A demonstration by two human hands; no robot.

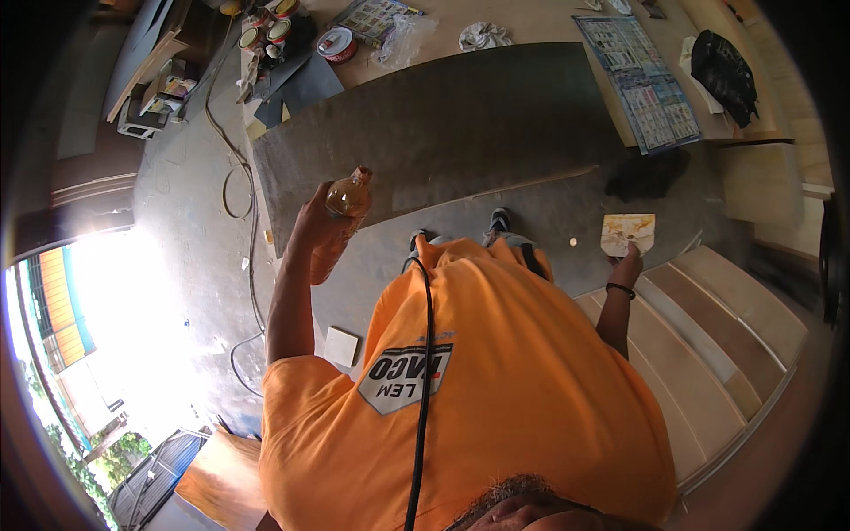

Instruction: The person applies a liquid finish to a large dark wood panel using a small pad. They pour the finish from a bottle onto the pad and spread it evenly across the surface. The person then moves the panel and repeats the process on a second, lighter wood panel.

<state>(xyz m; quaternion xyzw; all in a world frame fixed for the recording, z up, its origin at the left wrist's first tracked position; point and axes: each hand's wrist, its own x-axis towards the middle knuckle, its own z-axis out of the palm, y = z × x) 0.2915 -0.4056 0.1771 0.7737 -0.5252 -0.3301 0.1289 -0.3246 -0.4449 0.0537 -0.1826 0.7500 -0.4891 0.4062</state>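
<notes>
My left hand (312, 219) is wrapped round a clear plastic bottle (351, 200) with orange-brown contents in its lower part. The bottle is tilted with its neck up, over the near left part of a long dark brown panel (443, 124). Whether it has a cap is too small to tell. Off to the right and low, my right hand (629, 253) grips a flat whitish spreader (628, 232) smeared with yellow-brown stains. It is held clear of the panel, beyond its near right corner.
Cans (336, 43), a crumpled plastic bag (405, 40) and a white rag (485, 36) lie beyond the panel. Newspaper (639, 84) covers the far right. Pale boards (708, 327) lean at my right. A cable (251, 212) runs along the floor on the left.
</notes>
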